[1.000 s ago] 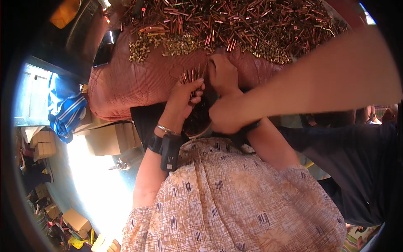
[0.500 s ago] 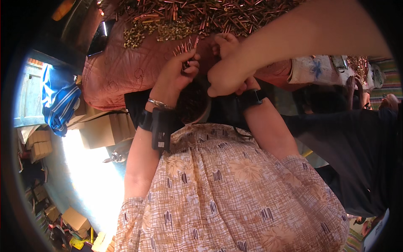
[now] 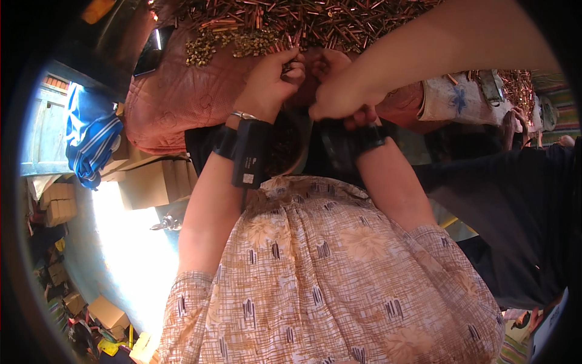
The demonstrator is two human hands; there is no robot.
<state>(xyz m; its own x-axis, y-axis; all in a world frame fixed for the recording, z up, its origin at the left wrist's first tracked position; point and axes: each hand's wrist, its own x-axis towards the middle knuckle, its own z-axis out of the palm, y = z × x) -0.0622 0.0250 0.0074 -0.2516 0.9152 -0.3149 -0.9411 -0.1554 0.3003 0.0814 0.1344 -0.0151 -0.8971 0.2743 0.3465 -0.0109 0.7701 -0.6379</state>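
Observation:
My left hand [image 3: 273,84] is closed round thin copper-coloured metal rods [image 3: 293,41], whose ends stick up past the fingers. Close beside it, my right hand [image 3: 330,62] has curled fingers; whatever they hold, if anything, is hidden. Another person's hand [image 3: 345,97], on a bare arm from the upper right, covers the back of my right hand and the wrist near its black strap [image 3: 370,138]. On my left wrist are a bangle and a black strapped device [image 3: 247,155]. Both hands are at the near edge of a red-brown padded surface [image 3: 182,100].
A heap of copper-coloured rods [image 3: 345,21] spreads over the far side, with small brass-coloured pieces [image 3: 224,45] in front. A phone [image 3: 151,51] lies at the left. Beyond are a white sack [image 3: 451,100], cardboard boxes [image 3: 151,185] and a blue cloth [image 3: 91,133].
My left hand has moved right and slightly up, nearer the right hand, with the rods in it. The other person's hand stays over my right wrist, shifted slightly right.

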